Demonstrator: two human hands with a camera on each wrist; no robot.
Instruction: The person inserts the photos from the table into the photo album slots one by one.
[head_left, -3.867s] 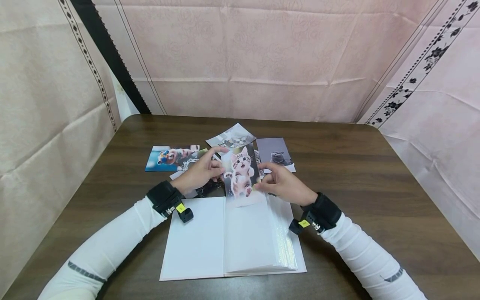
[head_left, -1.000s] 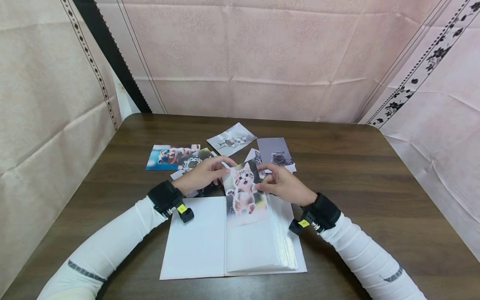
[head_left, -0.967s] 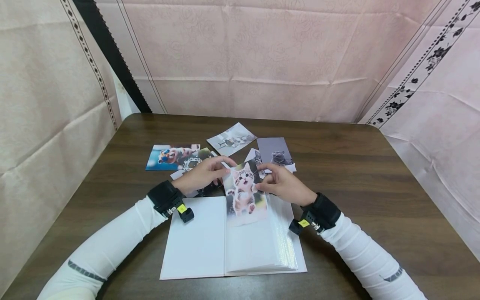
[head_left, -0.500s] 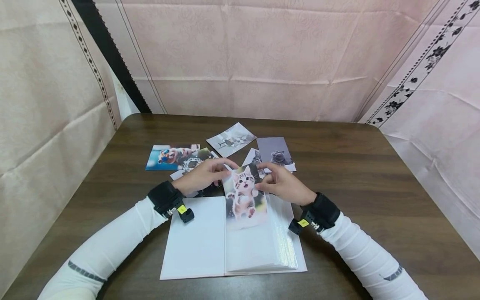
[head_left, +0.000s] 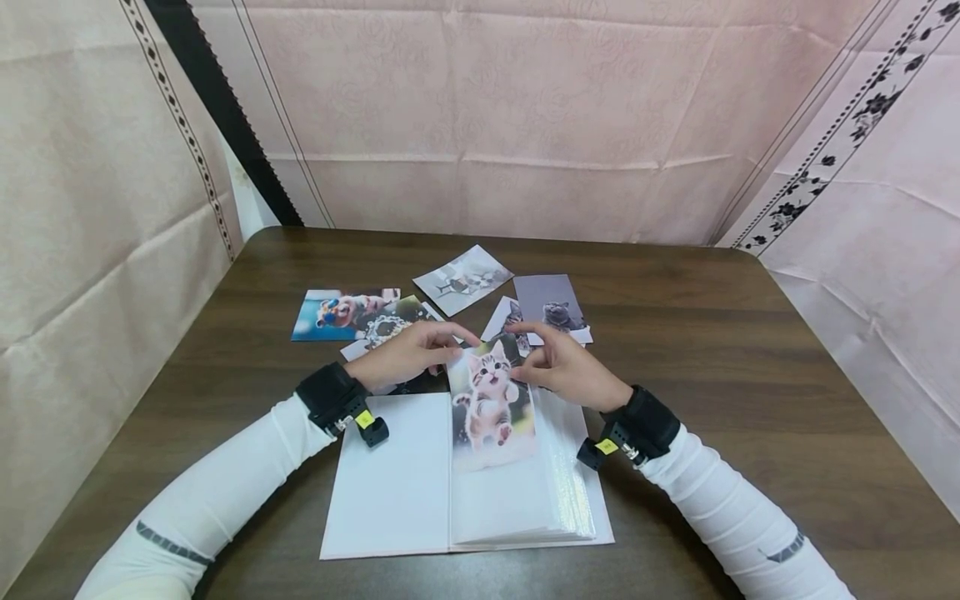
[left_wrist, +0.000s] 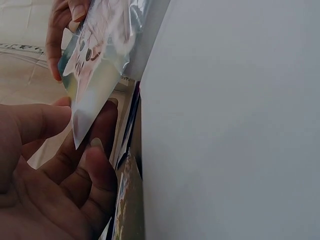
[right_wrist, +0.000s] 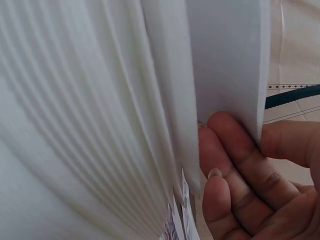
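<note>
A kitten photo [head_left: 489,408] lies over the right-hand page of an open white photo album [head_left: 393,483]. In the left wrist view its lower part sits under a clear plastic pocket [left_wrist: 131,35], while the top end sticks out. My left hand [head_left: 412,352] pinches the photo's top left corner between thumb and fingers; that corner bends to a point in the left wrist view. At the upper right edge, my right hand [head_left: 562,367] holds the photo with its thumb on the side and its index finger along the top. Album pages [right_wrist: 100,100] hide the photo from the right wrist view.
Several loose photos lie beyond the album: a blue one [head_left: 318,321], a pale one [head_left: 465,279], a grey-purple one [head_left: 551,300], and others partly under my left hand. The brown table [head_left: 675,317] carries everything, with pink cloth [head_left: 525,125] hanging behind it.
The kitten photo has slid toward me, deeper into the pocket and lower over the page. My left hand has followed it down slightly; my right hand has barely moved. The loose photos stay put.
</note>
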